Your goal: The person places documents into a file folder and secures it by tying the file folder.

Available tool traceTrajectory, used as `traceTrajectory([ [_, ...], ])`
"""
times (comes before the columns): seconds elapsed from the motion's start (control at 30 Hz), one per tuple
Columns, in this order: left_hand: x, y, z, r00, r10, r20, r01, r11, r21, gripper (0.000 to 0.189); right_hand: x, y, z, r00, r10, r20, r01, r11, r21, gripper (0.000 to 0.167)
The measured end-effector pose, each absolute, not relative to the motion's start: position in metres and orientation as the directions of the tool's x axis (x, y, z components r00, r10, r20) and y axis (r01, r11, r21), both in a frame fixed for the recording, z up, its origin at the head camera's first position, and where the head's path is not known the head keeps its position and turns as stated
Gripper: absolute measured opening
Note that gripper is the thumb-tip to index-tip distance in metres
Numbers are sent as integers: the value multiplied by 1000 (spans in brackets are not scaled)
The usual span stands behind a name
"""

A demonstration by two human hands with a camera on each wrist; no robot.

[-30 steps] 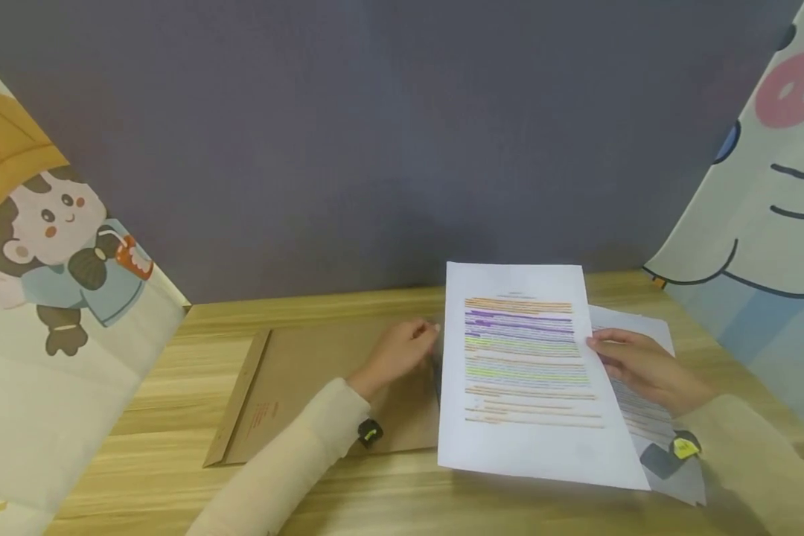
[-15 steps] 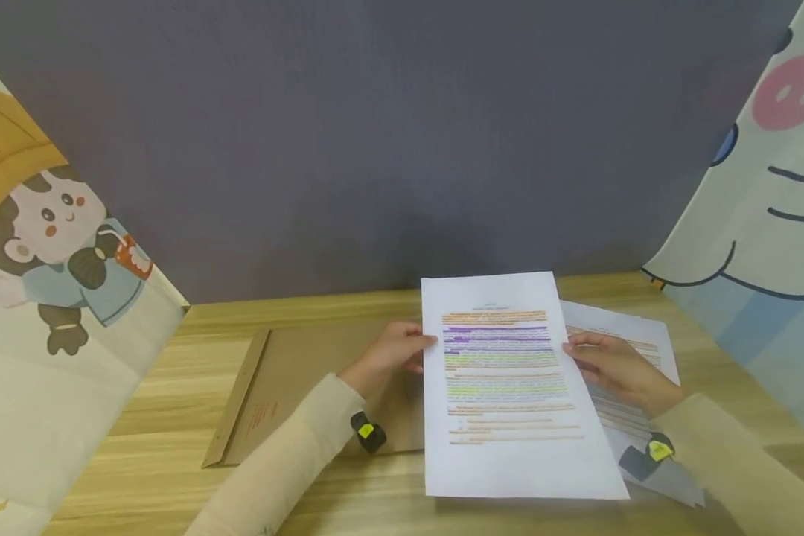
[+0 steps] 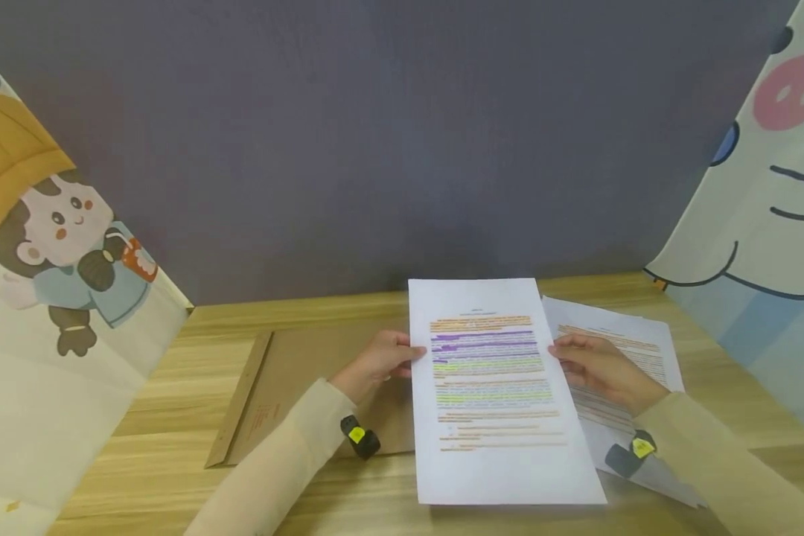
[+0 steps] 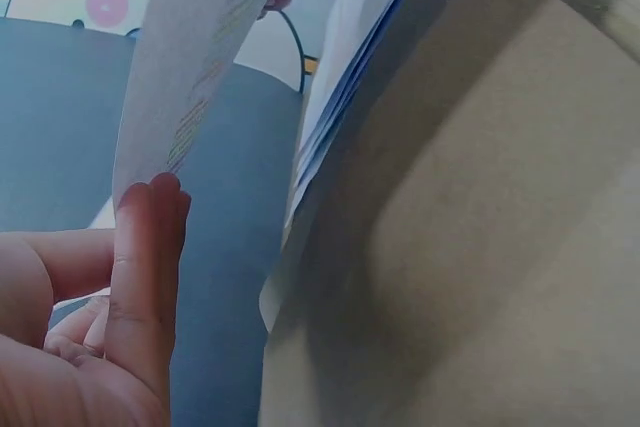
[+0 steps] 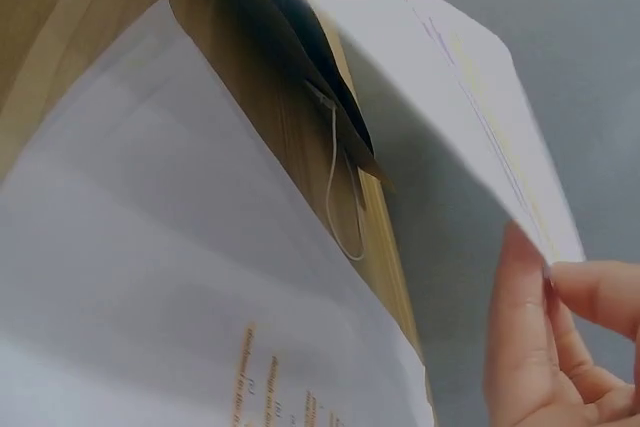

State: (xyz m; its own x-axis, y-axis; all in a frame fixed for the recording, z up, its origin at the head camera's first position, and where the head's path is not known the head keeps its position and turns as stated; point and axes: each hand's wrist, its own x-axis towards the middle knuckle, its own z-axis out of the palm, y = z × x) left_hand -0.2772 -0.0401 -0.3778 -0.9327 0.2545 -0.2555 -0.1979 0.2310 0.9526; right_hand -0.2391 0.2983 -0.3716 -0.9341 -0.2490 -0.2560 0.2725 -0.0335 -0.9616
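Head view: sheet (image 3: 499,391) is in front of me, raised off the surface (image 3: 154,439), overlapping the right end of the brown envelope (image 3: 308,361) and the left edge of the papers (image 3: 650,350). Left hand (image 3: 378,361) pinches its left side; right hand (image 3: 599,366) pinches its right side at nearly the same height, both above mid-length. Left thumb is on the printed face, other fingers behind. Lower edge hangs free, shadow below. Print is banded orange, purple, yellow-green.

Right wrist view: white string (image 5: 330,167) loops out at the envelope's edge, near the papers. One page in my grasp or several: can't tell.

Handling, my judgement: very light, limp, smooth enough to slip if the pinch slackens. Likely creases or tears easily; thin edges could nick skin. Best hold seems to be the side margins, fingers opposite each other, drawn just taut enough to stop a sag. Gripping lower would probably steady the loose bottom; squeezing harder would only dent the margin.
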Motion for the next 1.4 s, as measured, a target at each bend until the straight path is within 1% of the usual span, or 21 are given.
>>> traceTrajectory([
  [0.17, -274, -48, -385, -941, 249, -228, -191, 166, 968, 21, -238, 298, -374, -917, -288, -275, 287, 1, -958, 8],
  [0.4, -270, -57, -394, -979, 130, -155, -155, 6, 988, 23, -240, 303, -380, -888, -376, -266, 289, -5, -957, 13],
  [0.53, -263, -61, -397, -989, 70, -130, -134, -50, 990, 24, -238, 305, -381, -891, -367, -266, 278, 22, -960, 11],
  [0.63, -257, -64, -398, -993, 23, -119, -121, -126, 985, 27, -235, 305, -382, -908, -322, -266, 273, 25, -962, 10],
  [0.7, -254, -64, -396, -994, -9, -112, -108, -182, 977, 29, -234, 304, -382, -919, -301, -254, 277, -37, -960, 10],
  [0.87, -250, -62, -390, -992, -79, -100, -74, -283, 956, 30, -228, 294, -381, -945, -261, -196, 274, -310, -910, 13],
  [0.93, -249, -60, -389, -990, -102, -101, -66, -305, 950, 29, -225, 288, -381, -954, -250, -167, 255, -383, -888, 14],
  [1.0, -248, -59, -387, -988, -121, -96, -52, -324, 945, 29, -222, 280, -383, -958, -250, -143, 239, -415, -878, 16],
  [1.1, -248, -56, -386, -984, -150, -95, -38, -345, 938, 29, -214, 268, -385, -958, -250, -141, 239, -422, -875, 16],
  [1.2, -248, -55, -385, -981, -169, -91, -24, -361, 932, 30, -207, 255, -387, -959, -227, -167, 244, -367, -898, 13],
  [1.33, -250, -52, -385, -980, -181, -79, -5, -377, 926, 30, -200, 238, -388, -965, -156, -210, 248, -294, -923, 11],
  [1.4, -251, -51, -385, -980, -183, -74, 1, -380, 925, 29, -199, 232, -388, -968, -121, -220, 247, -297, -923, 12],
])
